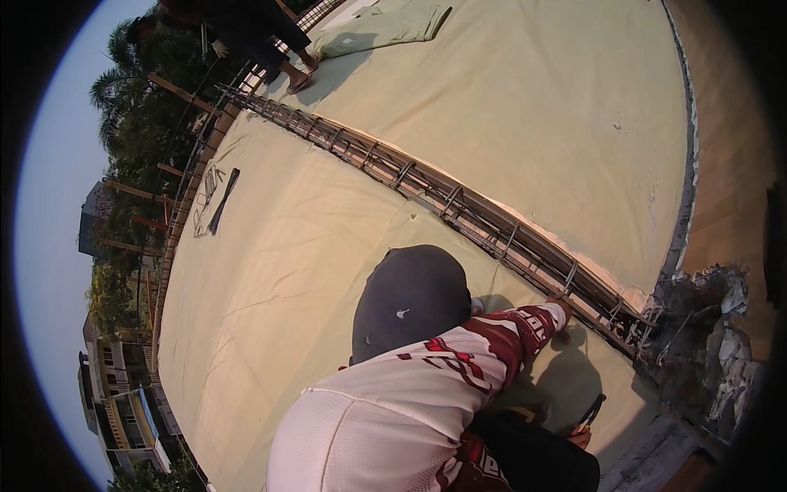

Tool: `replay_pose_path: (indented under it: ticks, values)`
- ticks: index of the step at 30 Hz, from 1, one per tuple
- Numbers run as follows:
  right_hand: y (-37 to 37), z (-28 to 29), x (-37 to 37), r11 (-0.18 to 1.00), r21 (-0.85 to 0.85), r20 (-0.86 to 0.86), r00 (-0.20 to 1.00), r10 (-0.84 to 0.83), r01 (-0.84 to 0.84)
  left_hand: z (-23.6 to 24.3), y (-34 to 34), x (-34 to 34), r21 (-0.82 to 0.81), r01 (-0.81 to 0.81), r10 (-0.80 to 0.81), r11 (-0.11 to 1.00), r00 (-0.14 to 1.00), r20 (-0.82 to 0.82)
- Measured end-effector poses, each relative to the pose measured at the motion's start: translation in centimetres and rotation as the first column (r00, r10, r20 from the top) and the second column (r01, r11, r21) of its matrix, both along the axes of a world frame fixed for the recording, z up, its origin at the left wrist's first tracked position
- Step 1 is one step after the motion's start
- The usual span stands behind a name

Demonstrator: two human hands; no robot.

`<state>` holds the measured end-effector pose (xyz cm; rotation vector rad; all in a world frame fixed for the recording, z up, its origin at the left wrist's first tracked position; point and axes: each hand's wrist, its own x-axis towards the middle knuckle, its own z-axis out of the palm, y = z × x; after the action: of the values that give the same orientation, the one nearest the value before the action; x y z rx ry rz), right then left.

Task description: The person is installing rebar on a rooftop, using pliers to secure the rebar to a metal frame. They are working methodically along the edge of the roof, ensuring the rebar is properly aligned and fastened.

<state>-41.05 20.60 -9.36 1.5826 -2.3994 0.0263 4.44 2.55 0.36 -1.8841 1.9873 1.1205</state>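
Observation:
A co-worker in a dark cap (407,299) and a white and maroon long-sleeved top (369,414) bends over just below me. Their outstretched hand (560,307) is at a long rebar cage (443,201) lying in a slot between pale green sheets (549,139). Their other hand (580,436) grips a dark tool with handles (589,414) low at the right. Neither my left hand nor my right hand shows.
Another person (270,41) in sandals stands by the folded sheet at the top. Wire pieces and a dark bar (223,201) lie on the left sheet near the timber-and-rebar edge (184,184), beyond which are trees and buildings. Broken concrete (713,328) borders the right.

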Motion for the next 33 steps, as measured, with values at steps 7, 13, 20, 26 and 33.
replay_pose_path:
  ticks: [7,13,20,26,33]
  values:
    - [0.1,-0.4,-0.1,1.0,-0.016,0.0,1.0,-0.017,0.017,-0.6,-0.1,-0.2,0.001,-0.001,0.001,1.0,1.0,-0.004]
    - [0.3,-1.0,-0.6,0.997,-0.069,0.085,0.996,0.037,-0.031,-1.1,-0.1,-0.3,-0.001,0.0,0.0,1.0,1.0,-0.006]
    - [0.4,0.0,-0.2,1.0,0.0,0.087,0.996,0.03,-0.03,-1.6,-0.2,-0.3,0.0,0.002,-0.002,1.0,1.0,-0.014]
    - [-0.1,0.5,0.4,0.998,0.046,0.059,0.997,-0.049,0.046,-1.9,-0.3,-0.2,-0.003,0.003,-0.003,1.0,1.0,-0.016]
    - [0.3,0.2,0.2,0.999,-0.037,0.121,0.993,0.007,-0.003,-2.4,-0.4,-0.4,-0.002,0.003,-0.003,1.0,1.0,-0.018]
